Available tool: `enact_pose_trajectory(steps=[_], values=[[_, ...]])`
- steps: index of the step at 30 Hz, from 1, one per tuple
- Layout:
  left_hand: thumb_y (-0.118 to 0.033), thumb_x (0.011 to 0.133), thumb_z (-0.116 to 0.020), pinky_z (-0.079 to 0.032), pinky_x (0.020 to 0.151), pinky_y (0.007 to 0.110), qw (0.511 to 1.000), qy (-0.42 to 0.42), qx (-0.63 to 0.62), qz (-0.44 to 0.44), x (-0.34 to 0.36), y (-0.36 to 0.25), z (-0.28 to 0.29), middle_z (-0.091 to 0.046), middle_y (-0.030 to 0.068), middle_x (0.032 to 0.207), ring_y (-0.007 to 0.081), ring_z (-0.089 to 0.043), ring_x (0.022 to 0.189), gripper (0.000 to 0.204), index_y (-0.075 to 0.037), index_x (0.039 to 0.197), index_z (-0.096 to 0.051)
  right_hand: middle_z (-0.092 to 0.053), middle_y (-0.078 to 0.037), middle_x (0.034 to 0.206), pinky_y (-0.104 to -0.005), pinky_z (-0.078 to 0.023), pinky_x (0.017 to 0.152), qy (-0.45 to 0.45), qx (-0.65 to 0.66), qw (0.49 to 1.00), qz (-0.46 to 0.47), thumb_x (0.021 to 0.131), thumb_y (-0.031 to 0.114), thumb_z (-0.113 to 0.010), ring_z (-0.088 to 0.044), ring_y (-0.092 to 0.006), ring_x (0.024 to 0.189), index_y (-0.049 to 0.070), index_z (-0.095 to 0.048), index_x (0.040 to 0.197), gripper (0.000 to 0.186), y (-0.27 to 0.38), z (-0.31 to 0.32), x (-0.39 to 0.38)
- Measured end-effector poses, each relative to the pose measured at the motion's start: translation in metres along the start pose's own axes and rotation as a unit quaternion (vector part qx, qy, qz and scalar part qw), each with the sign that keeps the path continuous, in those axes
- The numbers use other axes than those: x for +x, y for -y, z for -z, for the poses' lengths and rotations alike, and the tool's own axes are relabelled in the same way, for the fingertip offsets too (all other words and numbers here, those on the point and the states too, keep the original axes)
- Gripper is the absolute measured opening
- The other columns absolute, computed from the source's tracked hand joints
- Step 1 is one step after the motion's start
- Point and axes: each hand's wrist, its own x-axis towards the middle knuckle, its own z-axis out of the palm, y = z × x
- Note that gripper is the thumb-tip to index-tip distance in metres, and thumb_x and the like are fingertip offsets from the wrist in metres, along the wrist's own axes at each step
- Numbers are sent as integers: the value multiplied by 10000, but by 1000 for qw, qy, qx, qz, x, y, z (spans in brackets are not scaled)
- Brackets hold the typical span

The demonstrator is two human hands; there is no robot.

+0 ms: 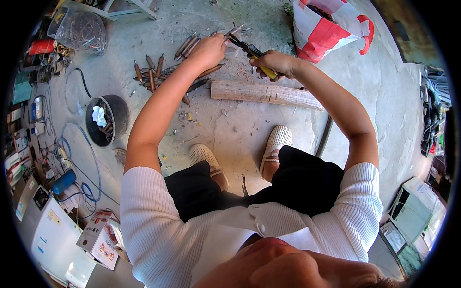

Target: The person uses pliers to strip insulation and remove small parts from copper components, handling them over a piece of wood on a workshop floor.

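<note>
My left hand (210, 51) is stretched out over the floor, fingers closed on a small metal tube (234, 30) with a narrow end. In my right hand (281, 64) is a pair of pliers (253, 50) with yellow and black handles, its jaws pointing left at the tube, close to my left fingertips. Whether the jaws touch the tube is too small to tell. Under and beside my left forearm lie several copper-brown tubes (151, 80) with tapered ends, partly hidden by the arm. A wooden plank (266, 93) lies on the floor just nearer than both hands.
A red-and-white bag (324, 29) stands at the far right. To the left are a black bucket (122, 115) with tubes and a white scrap inside, a clear plastic container (81, 31), blue hose (96, 163) and a box (99, 240). A dark bar (325, 137) lies near my right foot.
</note>
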Motion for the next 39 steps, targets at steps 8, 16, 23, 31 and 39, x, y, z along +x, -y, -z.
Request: enact_pose_trajectory(steps=[8,16,23,31,39], values=[[-245,945,-486,-461,736,515,1000,21,11,11,-3,-6,4,-638,242,812,432,-614,810,255,-5,1006,-547,-535,-6,631,-312,-364,430,-13,5,1000,17,850,477,-607,-478,-129,514,95,-588,732,400,-9,-4,7],[-227,938,-490,-460,739,519,1000,12,25,-2,-6,-9,4,-637,243,811,435,-613,813,231,-10,997,-540,-542,-35,630,-318,-385,468,-53,-6,996,67,853,463,-615,-488,-152,529,46,-605,747,430,-25,-11,18],[-213,941,-488,-456,744,521,1000,18,23,0,-6,-10,6,-636,249,835,438,-608,833,219,-8,1009,-526,-640,-151,757,-376,-476,625,-107,-62,989,86,862,428,-601,-602,-243,661,-27,-646,808,461,-32,-20,23],[-196,946,-472,-461,749,517,999,28,33,-2,-5,-3,2,-639,244,877,438,-607,849,210,-3,1018,-513,-655,-229,846,-415,-472,758,-132,-120,979,98,860,443,-574,-625,-353,808,-16,-668,896,470,-33,-24,31],[-221,963,-452,-460,759,512,999,24,37,14,-3,-10,15,-631,236,920,427,-600,876,222,-6,998,-493,-605,-83,702,-330,-440,559,-102,-2,991,92,833,420,-641,-550,-169,607,-4,-631,789,426,-31,-22,31]])
